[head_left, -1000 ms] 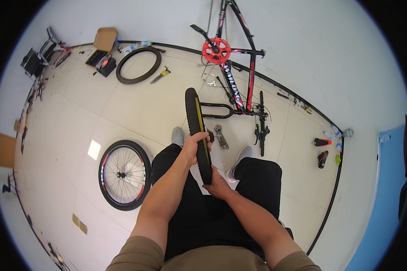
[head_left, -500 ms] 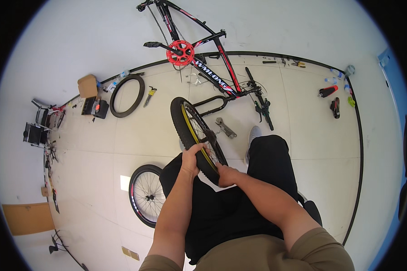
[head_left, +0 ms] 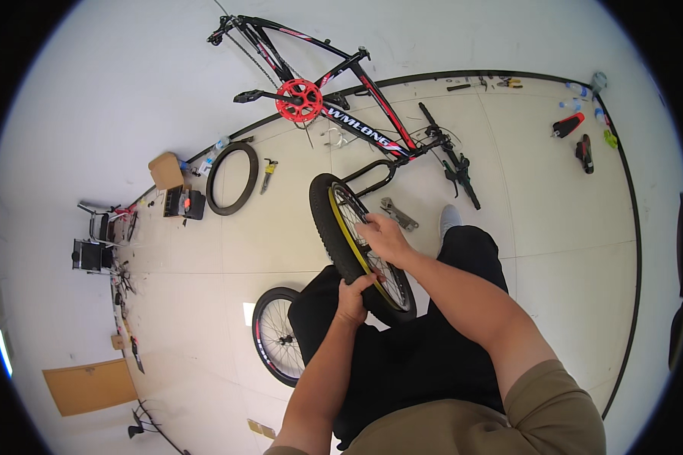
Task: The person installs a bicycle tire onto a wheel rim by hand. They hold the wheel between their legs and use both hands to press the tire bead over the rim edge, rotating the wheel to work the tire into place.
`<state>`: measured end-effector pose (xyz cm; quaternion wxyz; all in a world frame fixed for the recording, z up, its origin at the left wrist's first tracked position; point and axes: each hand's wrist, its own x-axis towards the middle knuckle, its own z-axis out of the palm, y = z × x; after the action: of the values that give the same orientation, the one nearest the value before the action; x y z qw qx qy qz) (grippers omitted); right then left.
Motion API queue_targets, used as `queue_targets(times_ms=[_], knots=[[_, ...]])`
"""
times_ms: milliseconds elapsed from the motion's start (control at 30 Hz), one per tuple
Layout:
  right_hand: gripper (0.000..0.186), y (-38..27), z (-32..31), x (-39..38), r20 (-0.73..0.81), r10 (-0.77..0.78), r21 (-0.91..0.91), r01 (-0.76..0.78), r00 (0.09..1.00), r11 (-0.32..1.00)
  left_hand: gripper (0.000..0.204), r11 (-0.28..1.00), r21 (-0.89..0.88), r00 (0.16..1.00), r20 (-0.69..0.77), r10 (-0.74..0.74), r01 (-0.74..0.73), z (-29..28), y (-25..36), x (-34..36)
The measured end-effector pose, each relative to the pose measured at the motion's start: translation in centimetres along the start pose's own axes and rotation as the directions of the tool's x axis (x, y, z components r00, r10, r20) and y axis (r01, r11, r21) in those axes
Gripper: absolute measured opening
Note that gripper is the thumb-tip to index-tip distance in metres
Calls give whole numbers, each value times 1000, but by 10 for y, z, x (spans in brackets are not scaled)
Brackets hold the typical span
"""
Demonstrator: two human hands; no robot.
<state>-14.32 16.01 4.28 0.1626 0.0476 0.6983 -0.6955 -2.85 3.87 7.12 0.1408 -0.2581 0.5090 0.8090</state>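
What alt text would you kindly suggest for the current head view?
A bicycle wheel is held up: the left hand grips its edge, and the right hand is near its middle. Ahead is a bike frame; another wheel lies on the floor to the left.

Held tyre (head_left: 326, 227) black, its band (head_left: 344, 229) yellow; chainring (head_left: 311, 97) red; frame (head_left: 357, 130) black with red-and-white markings (head_left: 387, 110); spokes (head_left: 349, 203) perhaps silvery

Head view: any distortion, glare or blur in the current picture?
Head view, rim: the black skirting bows and the corners go black. Head view, left: a pale strip shines brightly, and a white patch glares on the floor beside the lying wheel. Head view, centre: the bicycle frame looks fairly sharp.
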Motion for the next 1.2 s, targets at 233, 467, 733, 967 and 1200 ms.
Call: queue_targets(times_ms=[233, 467, 733, 967, 1200], knots=[[46, -47, 1, 45, 423, 345, 416, -517, 838, 748, 27, 997, 39, 997, -42, -70, 72, 11, -1, -8], [51, -62, 19, 57, 334, 322, 273, -418, 886, 867, 65, 985, 133, 994, -22, -109, 111, 15, -6, -3], [70, -42, 40, 61, 336, 298, 121, -354, 894, 927, 76, 980, 177, 996, -24, -84, 87, 22, -1, -8], [66, -39, 40, 40, 321, 76, 85, -109, 944, 990, 75, 949, 293, 991, 21, -132, 121, 2, 13, -14], [81, -34, 35, 23, 369, 50, -26, -43, 928, 999, 86, 995, 51, 990, -109, 91, -86, -22, 69, -8]])
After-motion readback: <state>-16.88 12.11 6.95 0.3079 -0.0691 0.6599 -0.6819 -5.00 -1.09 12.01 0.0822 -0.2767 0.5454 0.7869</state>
